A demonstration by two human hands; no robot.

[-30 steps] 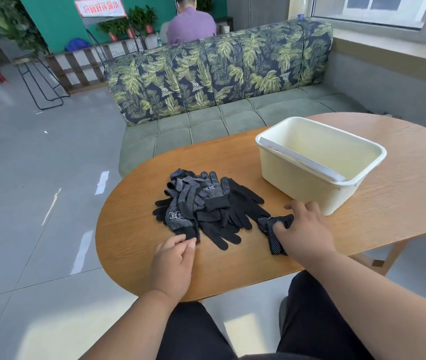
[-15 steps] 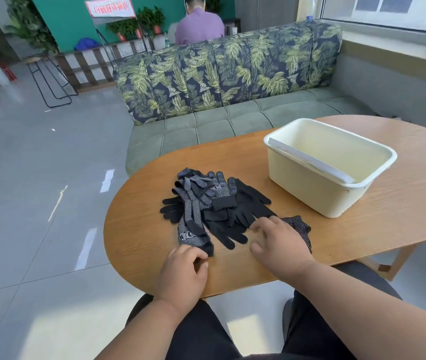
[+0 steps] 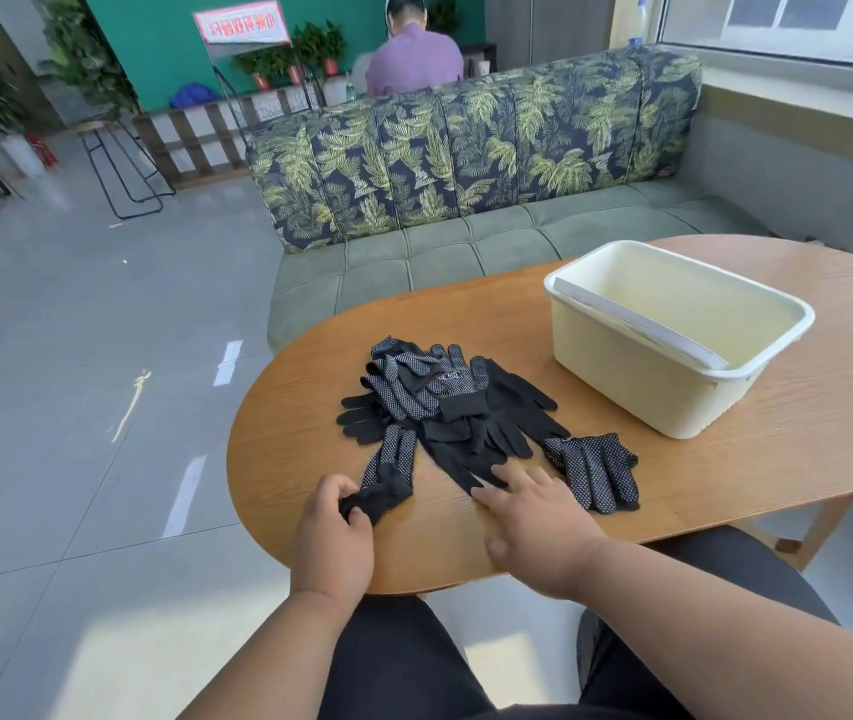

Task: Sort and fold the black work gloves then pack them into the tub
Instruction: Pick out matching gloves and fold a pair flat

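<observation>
Left hand [image 3: 331, 532], having drawn one glove [image 3: 385, 472] from the pile [image 3: 445, 402] beside the tub [image 3: 673, 337], pinches its cuff; right hand [image 3: 533, 511] lies flat, fingers spread; tugging may drag tangled neighbours.

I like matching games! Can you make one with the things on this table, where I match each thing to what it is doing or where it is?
Things:
1. left hand
2. right hand
3. tub
4. dotted glove

States:
A. lies flat by itself, right of the pile
B. pinches the cuff of a glove
C. has no gloves inside
D. fingers straight, touching a plain black glove

Pairs: 1-B, 2-D, 3-C, 4-A
</observation>
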